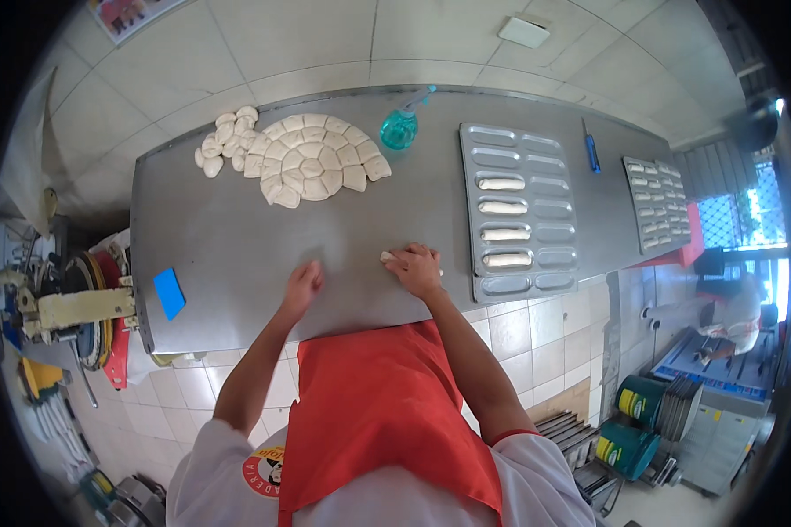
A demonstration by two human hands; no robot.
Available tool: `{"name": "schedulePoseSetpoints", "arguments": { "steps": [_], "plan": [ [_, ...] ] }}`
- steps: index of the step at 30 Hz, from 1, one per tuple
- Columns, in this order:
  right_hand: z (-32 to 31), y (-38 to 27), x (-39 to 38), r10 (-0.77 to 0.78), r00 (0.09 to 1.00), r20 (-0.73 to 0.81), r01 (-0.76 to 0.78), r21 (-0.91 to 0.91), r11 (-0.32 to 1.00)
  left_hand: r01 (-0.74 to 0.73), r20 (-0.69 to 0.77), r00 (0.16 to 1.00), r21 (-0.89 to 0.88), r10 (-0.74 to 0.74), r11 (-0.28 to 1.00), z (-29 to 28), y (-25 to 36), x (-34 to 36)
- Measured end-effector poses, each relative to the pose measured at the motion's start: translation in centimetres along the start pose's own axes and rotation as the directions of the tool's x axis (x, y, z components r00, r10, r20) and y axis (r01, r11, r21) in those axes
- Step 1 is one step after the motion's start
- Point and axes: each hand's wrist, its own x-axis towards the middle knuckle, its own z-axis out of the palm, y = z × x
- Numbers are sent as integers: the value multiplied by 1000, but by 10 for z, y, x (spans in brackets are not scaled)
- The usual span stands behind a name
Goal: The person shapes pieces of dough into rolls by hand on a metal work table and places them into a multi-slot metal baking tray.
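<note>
My right hand (417, 268) is on the steel table with its fingers curled over a small piece of dough (386, 256). Pale ends of that dough show at both sides of the hand; the middle is covered. My left hand (305, 283) hovers to the left of it, fingers folded in, with nothing visible in them. Beyond the hands lies a rounded sheet of dough cut into many pieces (312, 162). On the right, a metal baking tray (523, 136) with long oval hollows carries several dough rolls (506, 234) in its left column.
Rounded dough lumps (228, 136) sit at the far left. A spray bottle with green liquid (399, 130) stands at the back. A blue scraper (169, 293) lies near the left edge, a blue-handled tool (592, 156) at right. Another filled tray (655, 202) is at the right end.
</note>
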Motion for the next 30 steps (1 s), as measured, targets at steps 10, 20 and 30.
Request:
{"name": "schedulePoseSetpoints", "arguments": {
  "steps": [10,20,30],
  "plan": [
    [-18,13,-80,53,971,-234,-27,111,993,265,-152,565,964,-811,3,-78,30,-241],
    [-26,-8,-78,127,976,-175,-129,2,992,-73,32,997,784,76,617,117,51,-19],
    [-9,38,-82,32,997,-64,-27,89,996,-458,412,889,793,200,403,143,32,13]
  ]
}}
